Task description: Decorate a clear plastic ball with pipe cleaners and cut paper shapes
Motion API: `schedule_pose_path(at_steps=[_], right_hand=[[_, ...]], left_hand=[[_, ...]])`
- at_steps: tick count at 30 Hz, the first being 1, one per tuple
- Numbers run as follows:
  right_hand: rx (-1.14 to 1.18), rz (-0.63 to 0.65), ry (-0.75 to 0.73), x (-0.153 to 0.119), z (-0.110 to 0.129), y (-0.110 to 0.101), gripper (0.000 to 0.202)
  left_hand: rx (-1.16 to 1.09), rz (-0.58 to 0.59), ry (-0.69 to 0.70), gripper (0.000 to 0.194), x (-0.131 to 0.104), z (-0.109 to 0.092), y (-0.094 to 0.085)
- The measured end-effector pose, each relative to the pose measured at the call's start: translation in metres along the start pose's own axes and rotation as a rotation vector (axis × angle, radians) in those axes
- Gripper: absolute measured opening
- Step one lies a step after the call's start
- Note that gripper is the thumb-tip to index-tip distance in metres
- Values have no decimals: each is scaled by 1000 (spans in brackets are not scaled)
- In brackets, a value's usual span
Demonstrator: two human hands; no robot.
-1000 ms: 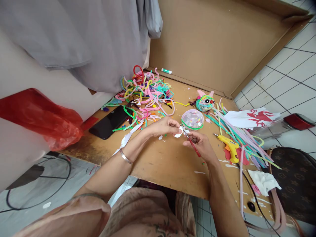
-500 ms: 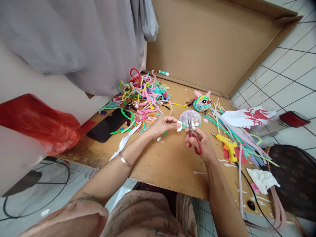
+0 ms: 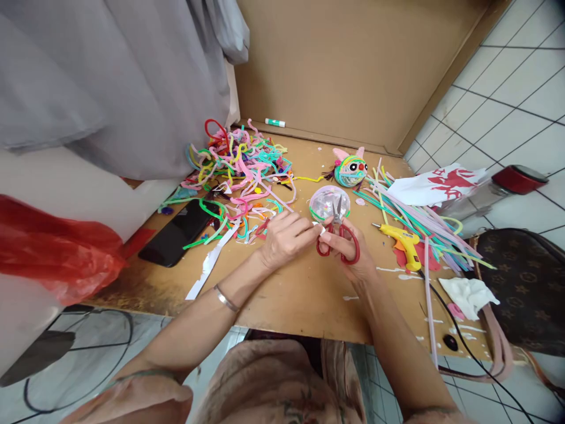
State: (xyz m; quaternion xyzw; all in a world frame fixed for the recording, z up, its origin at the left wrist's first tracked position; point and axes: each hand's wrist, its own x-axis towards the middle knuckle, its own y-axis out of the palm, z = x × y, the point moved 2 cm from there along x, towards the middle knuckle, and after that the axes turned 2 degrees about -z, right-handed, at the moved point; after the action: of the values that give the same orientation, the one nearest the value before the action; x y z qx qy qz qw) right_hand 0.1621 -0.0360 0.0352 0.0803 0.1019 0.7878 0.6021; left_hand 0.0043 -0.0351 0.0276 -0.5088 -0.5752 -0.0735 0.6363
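Red-handled scissors (image 3: 337, 219) sit in my right hand (image 3: 355, 250), blades pointing away from me and slightly parted. My left hand (image 3: 286, 238) is closed in a pinch on a small white paper piece (image 3: 319, 228), right beside the scissors' handle; my right fingertips are close to it too, and whether they touch it I cannot tell. Just beyond the blades lies a round clear piece with a pale purple and green rim (image 3: 329, 193). Behind it stands a round animal figure (image 3: 350, 169) with pink ears, eyes and a red nose.
Tangled pipe cleaners (image 3: 247, 159) and a black phone (image 3: 176, 232) lie left, near a torn paper strip (image 3: 209, 268). To the right are straight pipe cleaners (image 3: 408, 215), a yellow glue gun (image 3: 404, 244), a bottle (image 3: 489, 191) and a brown bag (image 3: 523, 282). Cardboard (image 3: 344, 70) stands behind.
My hands have come together, the left turning over with the paper piece toward the scissors. The scissors have turned, and their blades and handles now show spread. The view has shifted slightly.
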Motion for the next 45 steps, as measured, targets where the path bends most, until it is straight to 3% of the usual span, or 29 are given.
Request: schedule_pose_path(at_steps=[5,9,11,14,17,20,24,26,28,30,31,33,35,36,39,40,42,45], right_hand=[[-8,-64,10,0,-3,0,42],[-5,-91,-26,1,-3,-1,40],[-10,-109,-58,2,-2,-3,38],[-13,-122,-113,3,1,-8,36],[-33,-112,-149,3,2,-11,36],[-89,-92,-158,3,0,-12,38],[-134,-67,-146,3,-1,-12,41],[-125,8,-141,1,4,-14,40],[-161,251,-56,-2,8,-16,46],[-348,540,100,-6,10,-19,53],[-507,607,152,-6,10,-23,53],[-864,544,145,-3,10,-30,43],[-1123,433,50,1,7,-32,31],[-1207,413,-2,2,5,-30,27],[-1400,403,-175,2,-5,-19,14],[-1467,370,-240,1,-7,-17,12],[-1569,277,-378,-1,-11,-15,15],[-1630,165,-603,-3,-12,-16,20]], left_hand=[[40,46,16,19,-4,1,3],[13,8,-30,16,-5,-1,5],[-93,-73,-167,17,-4,-2,6],[-422,-204,-561,26,-3,1,8],[-860,-109,-864,28,-2,1,14],[-1090,28,-915,36,0,-4,19],[-1101,20,-972,39,-1,-8,23],[-1184,-48,-1006,38,1,-4,23],[-1319,-200,-1065,36,4,7,20],[-1436,-396,-1148,32,8,23,14],[-1474,-486,-1183,29,9,30,10],[-1550,-565,-1191,23,11,40,2],[-1628,-491,-1140,20,13,40,-4],[-1665,-385,-1104,20,13,35,-5],[-1735,112,-969,29,12,11,-1],[-1729,224,-920,33,11,3,2],[-1629,211,-847,36,9,-4,6],[-1256,11,-754,34,5,-5,13]])
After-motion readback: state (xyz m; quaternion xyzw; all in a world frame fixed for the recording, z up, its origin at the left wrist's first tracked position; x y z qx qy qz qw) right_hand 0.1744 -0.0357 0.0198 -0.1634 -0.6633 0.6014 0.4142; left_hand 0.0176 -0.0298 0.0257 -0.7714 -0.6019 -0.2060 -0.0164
